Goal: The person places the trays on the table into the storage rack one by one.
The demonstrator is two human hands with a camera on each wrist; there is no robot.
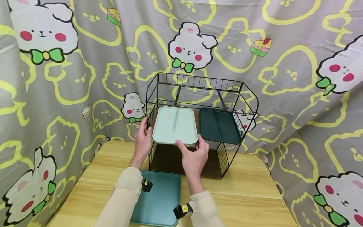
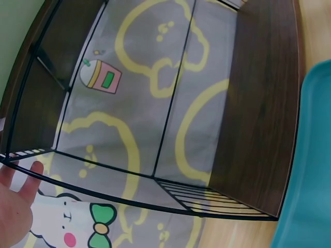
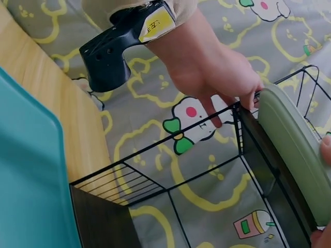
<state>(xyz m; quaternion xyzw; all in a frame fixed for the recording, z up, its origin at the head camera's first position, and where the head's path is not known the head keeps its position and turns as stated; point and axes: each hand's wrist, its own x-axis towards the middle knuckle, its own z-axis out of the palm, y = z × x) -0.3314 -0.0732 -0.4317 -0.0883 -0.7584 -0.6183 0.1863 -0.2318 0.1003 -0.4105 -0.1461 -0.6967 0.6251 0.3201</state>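
A pale green tray (image 1: 175, 125) lies on the left half of the upper shelf of a black wire rack (image 1: 249, 94), its near end jutting past the shelf's front. My left hand (image 1: 146, 131) holds its left edge by the rack's corner post. My right hand (image 1: 190, 146) grips its near rim, thumb at the right corner. In the right wrist view the pale green tray (image 3: 292, 155) shows edge-on, with my left hand (image 3: 217, 77) behind it and a right fingertip (image 3: 326, 150) on the rim. The left wrist view catches only part of my left hand (image 2: 15, 199) at the rack's wire.
A dark green tray (image 1: 218, 125) fills the right half of the upper shelf. A teal tray (image 1: 158, 198) lies on the wooden table (image 1: 244, 189) under my forearms. The rack's brown lower shelf (image 1: 170, 159) is bare. Patterned cloth (image 1: 297, 78) hangs behind and beside.
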